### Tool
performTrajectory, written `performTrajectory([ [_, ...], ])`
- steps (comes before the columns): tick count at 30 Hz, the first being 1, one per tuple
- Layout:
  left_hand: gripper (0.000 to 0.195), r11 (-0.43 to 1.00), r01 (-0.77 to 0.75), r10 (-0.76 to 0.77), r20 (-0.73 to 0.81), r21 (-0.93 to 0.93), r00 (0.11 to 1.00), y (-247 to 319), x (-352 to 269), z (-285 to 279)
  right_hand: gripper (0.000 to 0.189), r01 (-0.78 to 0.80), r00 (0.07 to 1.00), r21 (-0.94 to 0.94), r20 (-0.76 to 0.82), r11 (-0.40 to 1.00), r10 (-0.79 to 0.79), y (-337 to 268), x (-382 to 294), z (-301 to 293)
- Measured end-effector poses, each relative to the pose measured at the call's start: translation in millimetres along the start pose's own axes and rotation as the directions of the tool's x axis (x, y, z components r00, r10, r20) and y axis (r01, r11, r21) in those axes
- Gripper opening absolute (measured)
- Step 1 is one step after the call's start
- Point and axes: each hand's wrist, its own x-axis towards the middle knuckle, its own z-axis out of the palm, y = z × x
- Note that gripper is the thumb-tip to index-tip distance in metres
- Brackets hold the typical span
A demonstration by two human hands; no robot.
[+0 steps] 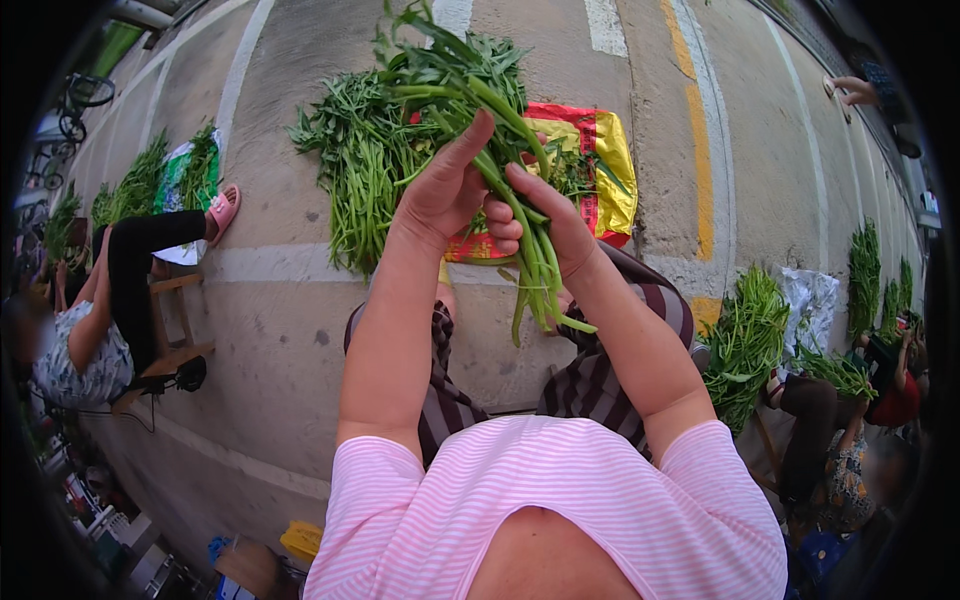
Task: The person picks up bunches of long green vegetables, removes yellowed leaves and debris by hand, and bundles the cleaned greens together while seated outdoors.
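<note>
Both of my hands are around a bunch of leafy green stems (534,255), likely water spinach, lifted before me. My left hand (450,180) grips it from the left, thumb up along the stems. My right hand (551,214) wraps it from the right, a little lower. The cut ends point down toward my lap and the leaves point away. Beyond and left of my hands, a large heap of the same greens (367,165) lies on the ground. A red and yellow plastic sack (616,150) is spread under loose leaves (570,169).
A seated person (97,322) in pink sandals sits at the left by greens on a green and white sack (172,180). Another heap of greens (750,337) and a silvery sheet (810,300) lie at the right, near another seated person (817,435). Painted lines cross the concrete.
</note>
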Motion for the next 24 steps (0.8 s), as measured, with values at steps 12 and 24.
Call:
performTrajectory([
  [12,0.030,0.967,-0.244,0.250,-0.086,0.078,0.964,-5.9,16.2,-28.9,0.049,-0.066,0.933,-0.544,-0.331,0.837,-0.141,6.3,12.8,-10.4],
  [24,0.022,0.997,-0.055,0.066,-0.263,0.049,0.962,-16.7,17.8,-20.4,0.045,0.266,0.487,-0.964,0.158,-0.026,-0.859,-31.5,11.1,-6.6],
])
